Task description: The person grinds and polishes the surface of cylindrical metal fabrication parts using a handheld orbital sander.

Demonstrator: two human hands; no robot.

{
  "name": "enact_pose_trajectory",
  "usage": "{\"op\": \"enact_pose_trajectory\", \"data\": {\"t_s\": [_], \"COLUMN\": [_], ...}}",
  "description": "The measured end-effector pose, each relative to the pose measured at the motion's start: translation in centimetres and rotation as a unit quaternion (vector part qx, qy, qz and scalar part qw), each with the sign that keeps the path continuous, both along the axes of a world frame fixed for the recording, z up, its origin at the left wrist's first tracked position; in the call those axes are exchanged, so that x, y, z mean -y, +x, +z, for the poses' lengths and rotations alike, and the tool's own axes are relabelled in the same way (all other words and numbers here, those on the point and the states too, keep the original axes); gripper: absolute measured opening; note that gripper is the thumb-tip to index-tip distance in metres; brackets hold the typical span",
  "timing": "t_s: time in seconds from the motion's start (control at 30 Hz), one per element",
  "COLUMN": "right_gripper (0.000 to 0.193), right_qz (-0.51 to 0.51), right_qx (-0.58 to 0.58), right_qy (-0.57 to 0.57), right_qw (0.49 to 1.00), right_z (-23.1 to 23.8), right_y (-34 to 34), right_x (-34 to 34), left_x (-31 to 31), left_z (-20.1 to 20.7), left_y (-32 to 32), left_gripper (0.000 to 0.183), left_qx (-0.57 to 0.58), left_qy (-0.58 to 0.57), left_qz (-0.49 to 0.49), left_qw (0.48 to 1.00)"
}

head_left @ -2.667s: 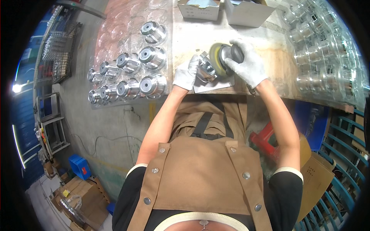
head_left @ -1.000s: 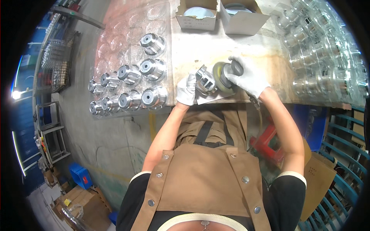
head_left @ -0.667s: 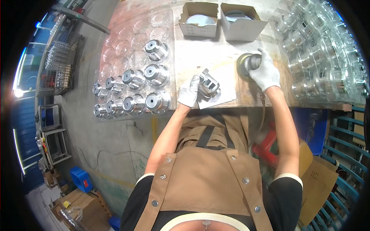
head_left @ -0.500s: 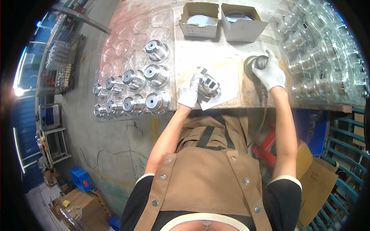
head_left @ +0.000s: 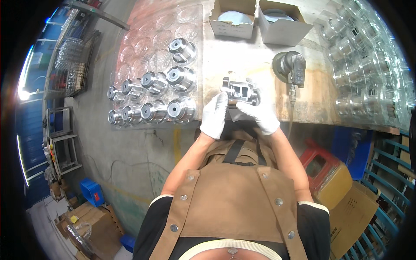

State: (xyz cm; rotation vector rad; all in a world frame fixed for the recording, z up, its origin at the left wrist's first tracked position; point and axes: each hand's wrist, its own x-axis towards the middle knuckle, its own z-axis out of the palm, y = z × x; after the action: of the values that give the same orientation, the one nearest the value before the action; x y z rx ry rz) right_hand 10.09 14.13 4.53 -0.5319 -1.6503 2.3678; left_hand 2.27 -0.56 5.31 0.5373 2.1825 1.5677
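Observation:
A shiny silver metal part (head_left: 241, 91) with rectangular openings in its side lies sideways between my hands, over the near edge of the table. My left hand (head_left: 215, 117), in a white glove, grips its left end. Wearing a white glove too, my right hand (head_left: 264, 116) holds the right end, thumb along the near side. Right of them a round power sander (head_left: 287, 66) rests on the table, its hose running down over the edge. Similar metal parts (head_left: 180, 109) stand in a clear plastic tray (head_left: 198, 52) on the left.
Two open cardboard boxes (head_left: 234, 30) with round discs stand at the back. Clear trays of metal parts (head_left: 368, 65) are stacked at the right. Below the table on the right are a red and yellow stool (head_left: 327, 173) and a cardboard box (head_left: 353, 212).
My right hand has let go of the sander and moved left onto the metal part. The part has turned to lie more level, still in my left hand.

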Motion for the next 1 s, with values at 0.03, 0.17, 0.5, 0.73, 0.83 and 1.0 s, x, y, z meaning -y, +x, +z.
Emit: {"op": "enact_pose_trajectory", "data": {"t_s": [0.03, 0.17, 0.5, 0.73, 0.83, 1.0], "right_gripper": [0.085, 0.088, 0.092, 0.090, 0.084, 0.080], "right_qz": [0.004, -0.003, 0.013, 0.011, 0.001, -0.001], "right_qx": [-0.015, -0.066, -0.053, -0.061, -0.030, -0.005], "right_qy": [-0.032, -0.047, -0.058, -0.020, -0.040, -0.065], "right_qw": [0.999, 0.997, 0.997, 0.998, 0.999, 0.998], "right_z": [0.1, 0.5, -1.1, -0.8, 0.2, 1.2], "right_y": [0.1, 0.6, 1.4, 1.7, 1.4, 1.5], "right_x": [-0.1, -0.3, -0.1, 0.3, 0.1, -0.6], "left_x": [0.2, 1.0, 1.3, 1.3, 1.8, 1.8], "left_z": [-0.1, -0.7, -0.8, -1.8, -1.7, -1.2], "left_y": [0.1, 0.2, -0.1, -0.7, -0.3, 0.7], "left_gripper": [0.031, 0.029, 0.030, 0.033, 0.035, 0.036], "left_qx": [-0.035, 0.002, 0.005, -0.091, -0.012, 0.082], "left_qy": [-0.001, 0.002, -0.021, 0.014, 0.030, 0.075], "left_qz": [-0.001, -0.032, -0.075, -0.052, -0.063, -0.085], "left_qw": [0.999, 0.999, 0.997, 0.994, 0.997, 0.990]}}
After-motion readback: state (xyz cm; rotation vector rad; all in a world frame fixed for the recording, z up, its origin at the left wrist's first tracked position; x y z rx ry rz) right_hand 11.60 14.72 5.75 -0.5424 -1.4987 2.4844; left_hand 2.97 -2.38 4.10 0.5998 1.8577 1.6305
